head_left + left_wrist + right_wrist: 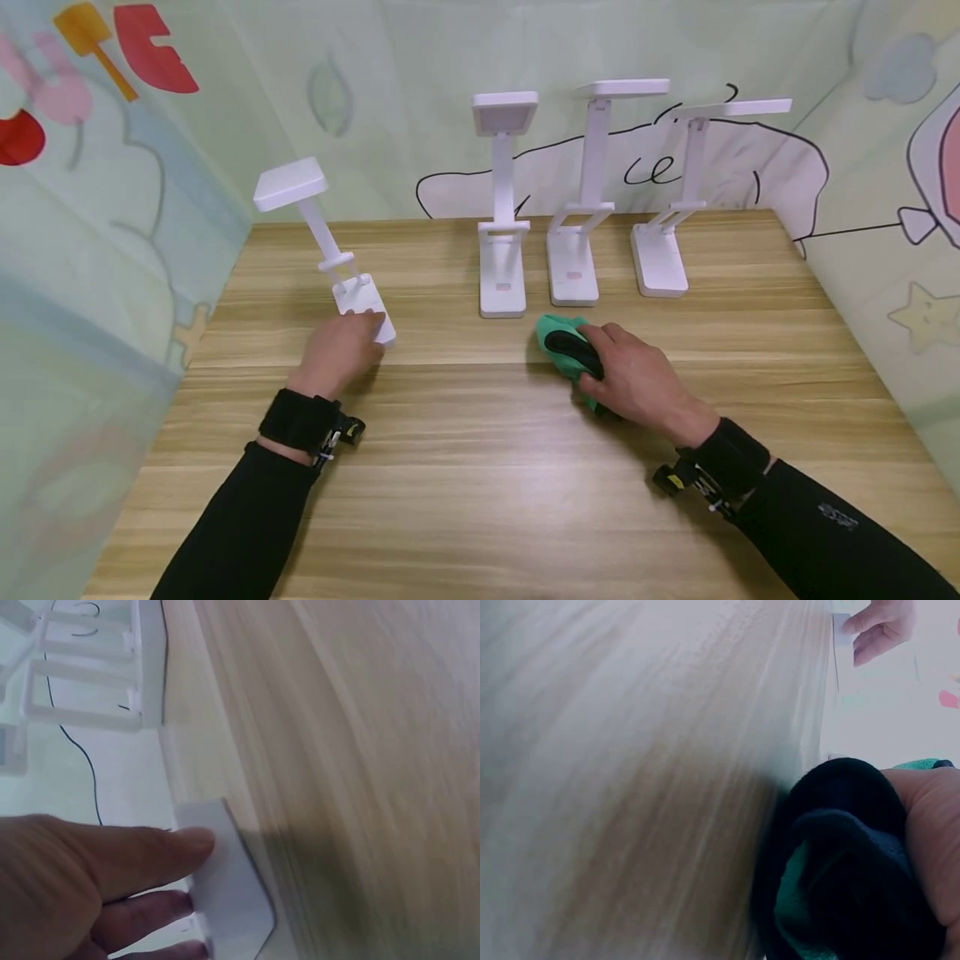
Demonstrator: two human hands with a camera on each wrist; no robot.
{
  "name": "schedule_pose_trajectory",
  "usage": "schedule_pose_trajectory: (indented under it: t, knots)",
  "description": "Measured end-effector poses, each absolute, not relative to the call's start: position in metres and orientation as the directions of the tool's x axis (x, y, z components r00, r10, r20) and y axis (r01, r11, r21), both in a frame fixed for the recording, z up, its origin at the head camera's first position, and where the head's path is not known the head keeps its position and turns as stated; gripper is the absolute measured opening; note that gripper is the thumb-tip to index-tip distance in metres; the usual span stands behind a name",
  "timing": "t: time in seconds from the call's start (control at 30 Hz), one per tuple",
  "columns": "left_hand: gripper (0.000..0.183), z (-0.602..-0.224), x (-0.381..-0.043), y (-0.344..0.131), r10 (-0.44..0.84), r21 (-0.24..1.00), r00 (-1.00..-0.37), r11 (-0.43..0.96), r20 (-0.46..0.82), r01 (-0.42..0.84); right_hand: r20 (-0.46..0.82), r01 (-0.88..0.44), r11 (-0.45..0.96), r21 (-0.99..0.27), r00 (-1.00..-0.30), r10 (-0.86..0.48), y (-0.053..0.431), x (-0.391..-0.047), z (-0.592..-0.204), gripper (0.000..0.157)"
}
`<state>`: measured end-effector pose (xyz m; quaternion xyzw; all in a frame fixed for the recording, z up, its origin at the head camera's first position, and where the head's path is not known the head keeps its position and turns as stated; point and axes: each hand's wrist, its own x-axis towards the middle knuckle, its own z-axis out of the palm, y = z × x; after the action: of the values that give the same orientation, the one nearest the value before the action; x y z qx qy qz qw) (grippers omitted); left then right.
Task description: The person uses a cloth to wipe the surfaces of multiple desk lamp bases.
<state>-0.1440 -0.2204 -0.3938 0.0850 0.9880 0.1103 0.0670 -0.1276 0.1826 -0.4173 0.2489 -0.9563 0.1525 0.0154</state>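
Observation:
At the left of the table stands a white folding desk lamp (291, 185), its base turned at an angle. My left hand (339, 350) grips the front end of that base. In the left wrist view the thumb (161, 855) lies along one face of the lamp base (229, 892), with fingers at its far edge. My right hand (633, 375) holds a bunched, soft green-and-black cloth thing (557, 337) low over the table, in front of the middle lamps. Its dark rolled edge (847, 784) and green inside show in the right wrist view; its exact kind I cannot tell.
Three more white desk lamps (502, 287) (573, 279) (660, 265) stand in a row along the back of the wood-grain table (480, 483). Behind them hangs a printed curtain (390, 100), which also closes off both sides.

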Motion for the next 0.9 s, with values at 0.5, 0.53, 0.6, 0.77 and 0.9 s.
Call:
schedule_pose_trajectory:
  t: [0.5,0.53,0.6,0.77,0.9]
  knots:
    - [0.047,-0.382,-0.119,-0.179,0.446,0.185,-0.873,0.891,-0.197,0.414,0.134,-0.461,0.841,-0.284,-0.887,-0.441,0.183,-0.128,-0.420,0.066]
    - [0.048,-0.382,-0.117,-0.177,0.457,0.186,-0.865,0.886,-0.208,0.424,0.140,-0.463,0.840,-0.281,-0.886,-0.442,0.184,-0.128,-0.420,0.066]
    - [0.049,-0.381,-0.113,-0.172,0.481,0.198,-0.847,0.874,-0.225,0.444,0.153,-0.469,0.839,-0.276,-0.883,-0.444,0.184,-0.128,-0.421,0.066]
    - [0.053,-0.376,-0.104,-0.162,0.530,0.229,-0.800,0.847,-0.282,0.480,0.163,-0.479,0.831,-0.282,-0.878,-0.450,0.184,-0.129,-0.422,0.065]
    - [0.053,-0.374,-0.096,-0.151,0.592,0.241,-0.747,0.806,-0.303,0.541,0.141,-0.456,0.837,-0.302,-0.890,-0.434,0.184,-0.129,-0.421,0.066]
